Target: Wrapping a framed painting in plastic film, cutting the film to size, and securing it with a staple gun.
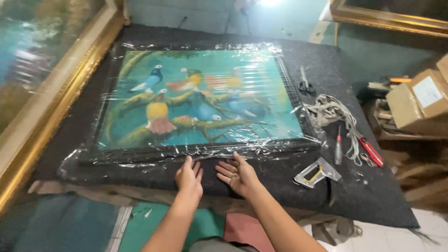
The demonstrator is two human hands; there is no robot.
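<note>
Framed painting flat on padded table, hands at near edge.

Framed painting [196, 100] lying centre-left on felt-covered table [373, 196], under plastic wrap [280, 140]. Left hand [189, 179] and right hand [238, 175] side by side on the felt, just before the frame's near rail, fingertips at the wrap's edge. Right of the frame: scissors [305, 83] farthest back, heap of cord [333, 112] nearer, then screwdriver [338, 145] and utility knife [371, 150], staple gun [317, 172] nearest. Large framed picture [42, 79] leaning along the table's left. Cardboard boxes [420, 100] beyond the right edge.
</note>
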